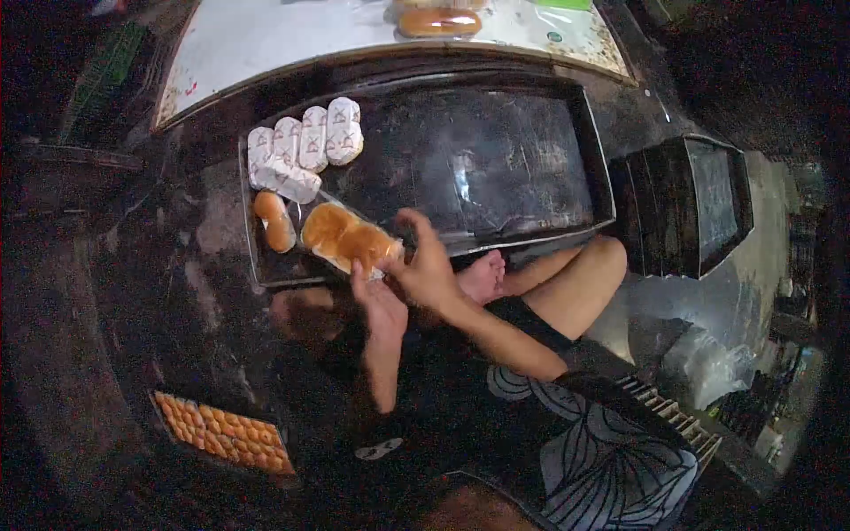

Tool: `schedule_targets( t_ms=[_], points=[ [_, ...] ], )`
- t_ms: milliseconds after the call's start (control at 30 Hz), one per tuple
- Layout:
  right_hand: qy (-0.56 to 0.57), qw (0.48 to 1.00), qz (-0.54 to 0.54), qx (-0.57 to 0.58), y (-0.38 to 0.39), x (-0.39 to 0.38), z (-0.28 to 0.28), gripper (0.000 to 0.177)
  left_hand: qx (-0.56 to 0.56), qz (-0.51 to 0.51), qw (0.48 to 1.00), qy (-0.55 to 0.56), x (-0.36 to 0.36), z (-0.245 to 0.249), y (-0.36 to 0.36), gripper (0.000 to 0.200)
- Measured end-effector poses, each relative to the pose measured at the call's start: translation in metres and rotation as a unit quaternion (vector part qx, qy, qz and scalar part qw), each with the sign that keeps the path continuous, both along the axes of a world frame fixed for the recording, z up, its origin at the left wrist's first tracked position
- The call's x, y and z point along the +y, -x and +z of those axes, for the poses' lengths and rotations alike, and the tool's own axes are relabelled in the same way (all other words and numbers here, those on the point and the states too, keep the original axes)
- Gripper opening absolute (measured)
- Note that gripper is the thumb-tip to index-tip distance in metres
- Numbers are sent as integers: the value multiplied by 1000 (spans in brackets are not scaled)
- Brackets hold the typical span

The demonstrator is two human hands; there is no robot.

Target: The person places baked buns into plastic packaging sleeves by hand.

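Note:
A golden-brown bread (341,237) of joined pieces, with what looks like clear wrapping at its near end, is tilted over the near left part of a black tray (496,243). My left hand (382,310) grips its near edge from below, thumb up against the bread. At the bread's right end is my right hand (427,273), its thumb side pressed on that end and its index finger raised and curved. Beside the bread lies a small glossy bun (274,221). Several white printed packets (314,140) stand in a row behind, with another packet (289,180) lying across their front.
A white table (292,40) with a wrapped bun (438,22) stands beyond the tray. Dark stacked trays (682,208) are at the right. A tray of browned buns (221,434) lies at the lower left, and clear plastic (708,363) at the lower right.

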State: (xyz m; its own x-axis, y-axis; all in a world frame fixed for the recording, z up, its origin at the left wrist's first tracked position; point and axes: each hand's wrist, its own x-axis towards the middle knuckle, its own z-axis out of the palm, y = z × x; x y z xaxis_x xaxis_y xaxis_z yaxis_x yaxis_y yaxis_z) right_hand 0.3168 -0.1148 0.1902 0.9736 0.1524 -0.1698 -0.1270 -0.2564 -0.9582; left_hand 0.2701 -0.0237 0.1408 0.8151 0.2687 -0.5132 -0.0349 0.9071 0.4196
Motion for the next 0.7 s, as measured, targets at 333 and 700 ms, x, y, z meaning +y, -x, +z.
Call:
schedule_targets(
  t_ms=[333, 700],
  points=[
    [129, 977, -16, -171, -158, -23, 76, 45, -69, -253, 402, -877, -42, -15, -14, 48],
    [214, 935, 264, 99, 39, -63, -58, 35, -44, -498, 488, -715, 12, 4, -38, 17]
  ],
)
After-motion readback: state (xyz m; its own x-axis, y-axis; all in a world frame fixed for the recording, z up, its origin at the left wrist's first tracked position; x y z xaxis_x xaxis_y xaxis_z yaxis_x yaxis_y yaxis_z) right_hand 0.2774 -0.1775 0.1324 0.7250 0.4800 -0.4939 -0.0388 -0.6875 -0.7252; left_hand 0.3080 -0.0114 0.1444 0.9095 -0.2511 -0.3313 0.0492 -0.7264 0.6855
